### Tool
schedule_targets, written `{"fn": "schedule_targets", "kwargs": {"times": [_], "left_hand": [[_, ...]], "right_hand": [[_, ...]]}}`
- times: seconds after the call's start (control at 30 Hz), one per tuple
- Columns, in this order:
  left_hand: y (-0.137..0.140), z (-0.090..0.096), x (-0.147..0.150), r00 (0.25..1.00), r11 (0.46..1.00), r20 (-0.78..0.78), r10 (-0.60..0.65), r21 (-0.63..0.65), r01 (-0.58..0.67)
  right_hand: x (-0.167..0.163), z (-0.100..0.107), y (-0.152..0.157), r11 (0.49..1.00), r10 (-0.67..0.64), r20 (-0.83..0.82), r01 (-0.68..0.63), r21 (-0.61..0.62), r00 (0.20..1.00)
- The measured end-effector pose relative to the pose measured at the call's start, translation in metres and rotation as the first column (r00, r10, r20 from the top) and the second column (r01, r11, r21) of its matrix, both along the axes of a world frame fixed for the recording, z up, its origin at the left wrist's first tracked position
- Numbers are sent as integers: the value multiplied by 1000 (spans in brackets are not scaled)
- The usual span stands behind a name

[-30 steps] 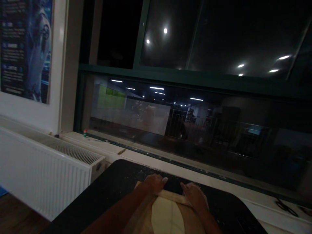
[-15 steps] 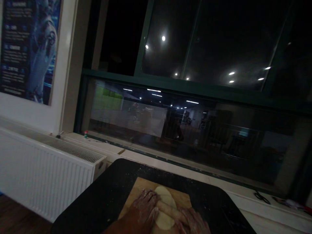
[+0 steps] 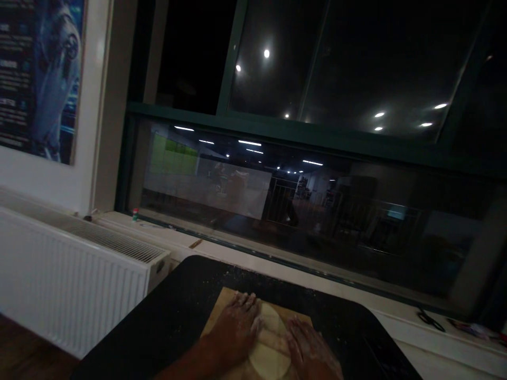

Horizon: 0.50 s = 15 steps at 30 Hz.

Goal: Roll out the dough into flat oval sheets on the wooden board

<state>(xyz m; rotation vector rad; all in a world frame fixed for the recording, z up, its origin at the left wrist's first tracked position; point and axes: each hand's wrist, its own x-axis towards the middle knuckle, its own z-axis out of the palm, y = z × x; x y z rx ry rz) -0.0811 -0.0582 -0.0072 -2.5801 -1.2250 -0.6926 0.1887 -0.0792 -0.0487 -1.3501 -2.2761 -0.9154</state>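
A flattened oval of pale dough (image 3: 266, 362) lies on a wooden board (image 3: 217, 312). Across it runs a wooden rolling pin (image 3: 273, 339), its middle visible between my hands. My left hand (image 3: 240, 327), dusted with flour, is closed over the pin's left end, fingers pointing forward. On the other end, my right hand (image 3: 311, 345) is likewise floury and closed over the pin. Both ends of the pin are hidden under the hands, and the lower edge of the picture cuts off the near part of the dough.
The board rests on a black table (image 3: 186, 301) specked with flour. Behind the table is a windowsill (image 3: 237, 258) below a dark window. A white radiator (image 3: 79, 279) stands at the left. Black scissors (image 3: 430, 319) lie on the sill at the right.
Both hands and the rolling pin have moved forward over the dough, away from me. More of the dough's near part shows. The view has shifted slightly.
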Motion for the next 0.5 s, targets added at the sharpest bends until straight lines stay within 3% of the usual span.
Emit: {"fn": "schedule_targets", "kwargs": {"times": [0.2,0.4,0.5], "left_hand": [[51,17,15,991,986,-133,32,-156,-53],[91,29,24,982,971,-166,88,-207,-122],[99,28,28,980,956,-137,147,-235,-176]], "right_hand": [[-19,39,31,937,-214,-70,185,-295,974],[-19,56,90,867,-451,-226,363,-342,864],[-19,58,104,874,-434,-243,341,-347,867]]}}
